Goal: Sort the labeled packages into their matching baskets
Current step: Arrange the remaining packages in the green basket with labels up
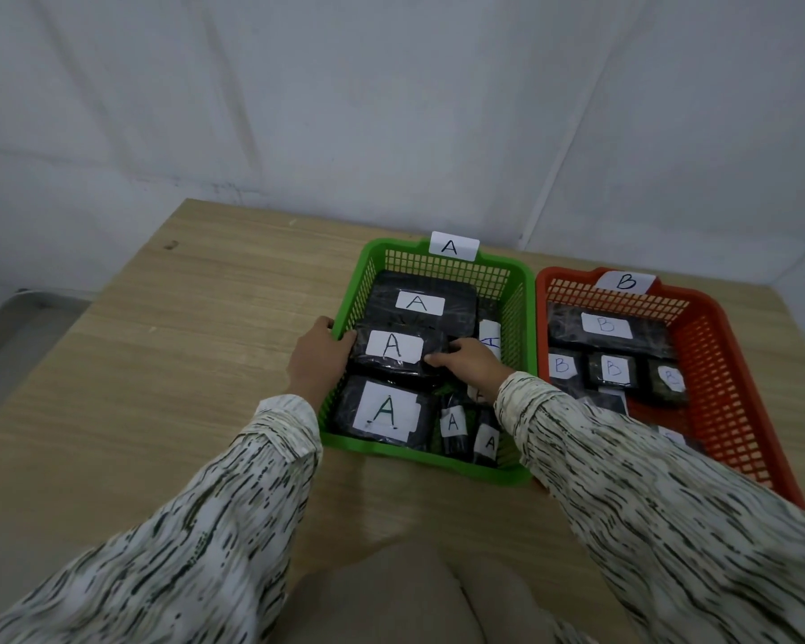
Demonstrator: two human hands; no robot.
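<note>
cream long sleeves (205,527) streaked dark green, beige trousers (414,597)

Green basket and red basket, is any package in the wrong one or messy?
Nothing looks misplaced. Every readable label in the green basket says A, and in the red basket B. Only one package by the green basket's right wall lies askew, its label turned sideways.

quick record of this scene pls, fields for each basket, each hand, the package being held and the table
green basket: tagged A, holds black packages labelled A
orange basket: tagged B, right of the green one, holds black packages labelled B
left hand: holds the left end of the middle A package
right hand: fingers grip that package's right end
package position: inside the green basket, on top of other A packages
table: light wood, both baskets sit on it
</note>
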